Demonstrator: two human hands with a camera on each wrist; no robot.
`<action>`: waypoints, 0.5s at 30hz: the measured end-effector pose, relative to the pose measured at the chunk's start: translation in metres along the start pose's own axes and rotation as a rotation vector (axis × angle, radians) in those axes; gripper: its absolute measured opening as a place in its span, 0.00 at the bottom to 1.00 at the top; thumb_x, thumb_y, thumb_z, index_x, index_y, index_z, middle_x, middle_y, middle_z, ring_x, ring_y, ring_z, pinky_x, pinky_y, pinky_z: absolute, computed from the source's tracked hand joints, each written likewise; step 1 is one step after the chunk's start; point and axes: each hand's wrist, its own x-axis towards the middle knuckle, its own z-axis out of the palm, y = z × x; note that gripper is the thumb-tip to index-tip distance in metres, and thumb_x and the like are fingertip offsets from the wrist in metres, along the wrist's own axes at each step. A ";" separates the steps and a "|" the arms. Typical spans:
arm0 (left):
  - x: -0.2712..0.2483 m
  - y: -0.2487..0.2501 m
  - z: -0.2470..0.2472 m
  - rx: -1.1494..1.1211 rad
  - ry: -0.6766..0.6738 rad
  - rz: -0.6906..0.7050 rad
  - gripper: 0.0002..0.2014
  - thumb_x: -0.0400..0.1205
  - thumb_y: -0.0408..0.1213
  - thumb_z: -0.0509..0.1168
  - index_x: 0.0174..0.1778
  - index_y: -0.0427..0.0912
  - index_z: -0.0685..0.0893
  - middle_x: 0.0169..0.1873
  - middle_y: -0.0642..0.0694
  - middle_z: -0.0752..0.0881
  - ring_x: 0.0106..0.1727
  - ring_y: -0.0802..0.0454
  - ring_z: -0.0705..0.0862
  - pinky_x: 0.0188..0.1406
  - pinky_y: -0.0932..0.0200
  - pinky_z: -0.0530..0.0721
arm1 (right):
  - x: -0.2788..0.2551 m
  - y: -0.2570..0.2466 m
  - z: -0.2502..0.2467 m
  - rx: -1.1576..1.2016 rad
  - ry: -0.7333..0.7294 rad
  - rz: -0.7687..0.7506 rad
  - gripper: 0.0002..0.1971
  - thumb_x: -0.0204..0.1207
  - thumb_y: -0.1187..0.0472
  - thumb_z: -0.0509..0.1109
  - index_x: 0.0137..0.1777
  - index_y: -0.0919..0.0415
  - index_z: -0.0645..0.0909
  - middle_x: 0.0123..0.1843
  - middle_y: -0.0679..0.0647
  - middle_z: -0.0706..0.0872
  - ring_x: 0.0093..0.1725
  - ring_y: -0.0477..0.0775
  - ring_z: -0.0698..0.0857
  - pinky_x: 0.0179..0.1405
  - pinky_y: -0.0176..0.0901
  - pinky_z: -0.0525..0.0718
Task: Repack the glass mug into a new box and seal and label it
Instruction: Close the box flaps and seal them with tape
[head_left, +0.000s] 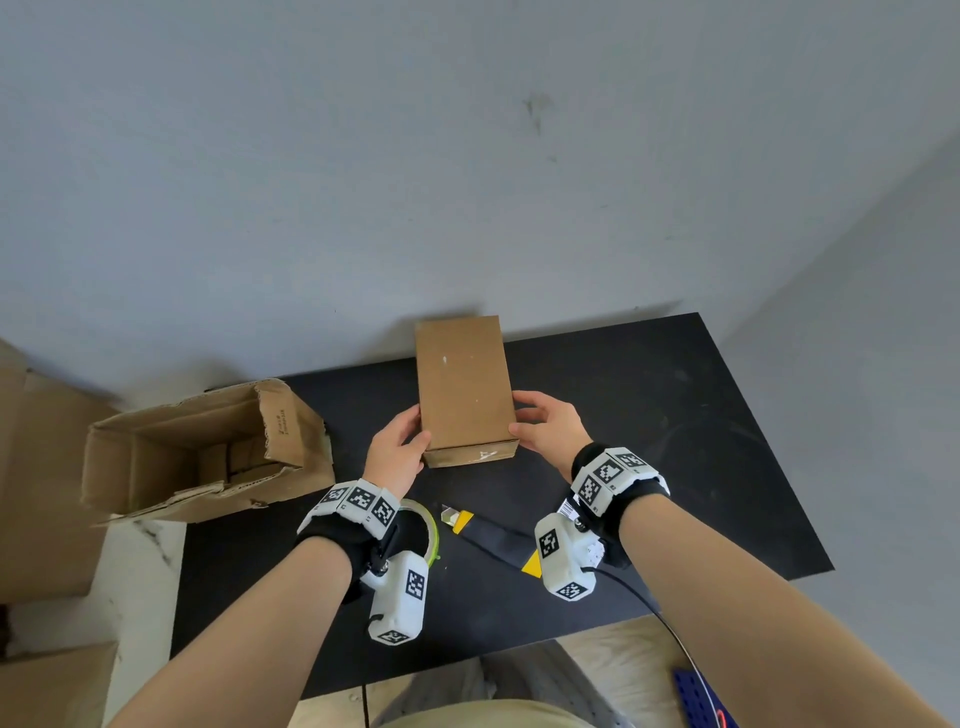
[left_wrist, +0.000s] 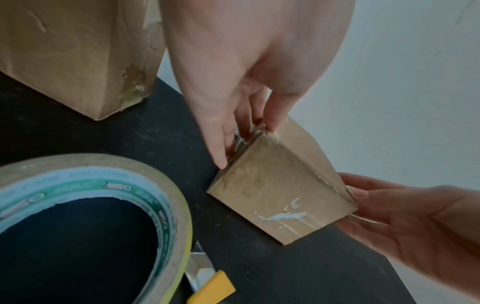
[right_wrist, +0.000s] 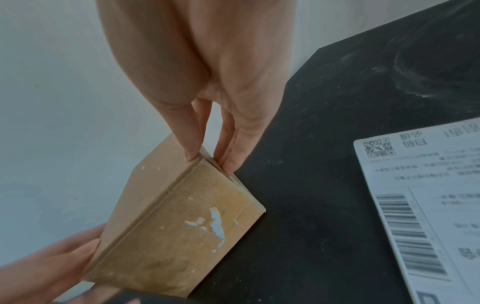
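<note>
1. The closed small box (head_left: 464, 387) stands near the middle of the black surface (head_left: 675, 415), apparently resting on it.
2. The left hand (head_left: 396, 451) and right hand (head_left: 548, 430) grip its opposite sides.
3. An open carton (head_left: 208, 447) lies to the left; tape roll (left_wrist: 109, 205) and shipping label (right_wrist: 426, 205) nearby.

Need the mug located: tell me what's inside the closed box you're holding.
Cannot tell. The small box is closed, held between the left hand and right hand; only plain cardboard shows, its contents covered.
</note>
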 end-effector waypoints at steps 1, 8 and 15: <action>0.000 0.001 0.000 0.027 0.004 0.010 0.22 0.84 0.28 0.58 0.75 0.47 0.72 0.69 0.47 0.78 0.70 0.46 0.76 0.65 0.45 0.79 | 0.000 -0.001 0.001 -0.014 0.010 -0.001 0.25 0.75 0.74 0.67 0.72 0.61 0.73 0.59 0.61 0.85 0.58 0.58 0.85 0.61 0.51 0.84; -0.003 0.008 0.002 0.400 0.103 0.175 0.22 0.81 0.27 0.63 0.73 0.41 0.74 0.66 0.42 0.81 0.67 0.46 0.79 0.66 0.55 0.75 | -0.001 0.001 0.001 -0.178 0.055 -0.025 0.22 0.75 0.68 0.70 0.69 0.56 0.78 0.58 0.57 0.87 0.58 0.56 0.85 0.65 0.56 0.81; -0.026 0.013 0.012 0.825 0.115 0.533 0.15 0.80 0.34 0.64 0.64 0.43 0.82 0.68 0.43 0.76 0.71 0.44 0.73 0.70 0.48 0.73 | -0.031 0.007 -0.015 -0.514 0.077 -0.076 0.18 0.78 0.61 0.68 0.67 0.56 0.80 0.61 0.55 0.85 0.61 0.54 0.83 0.65 0.43 0.78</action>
